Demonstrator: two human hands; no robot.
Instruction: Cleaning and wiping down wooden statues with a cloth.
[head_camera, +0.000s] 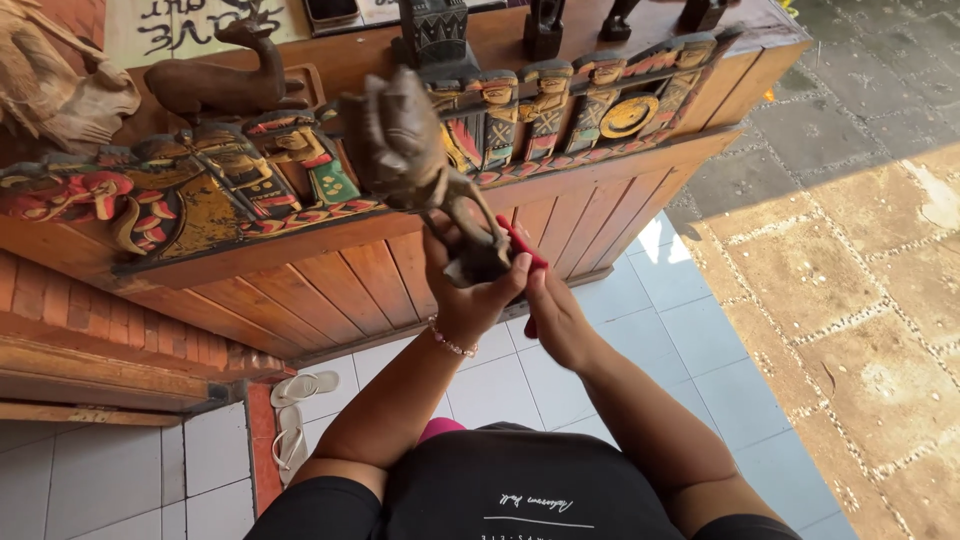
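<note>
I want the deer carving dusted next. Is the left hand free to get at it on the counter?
Probably not yet: the left hand grips the dark figurine, though the deer sits unblocked.

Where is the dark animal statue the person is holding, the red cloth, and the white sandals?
Dark animal statue (405, 150), head view, on its body.
Red cloth (524, 250), head view, on the fold showing beside the statue's base.
White sandals (305, 386), head view, on the upper sandal's sole.
</note>
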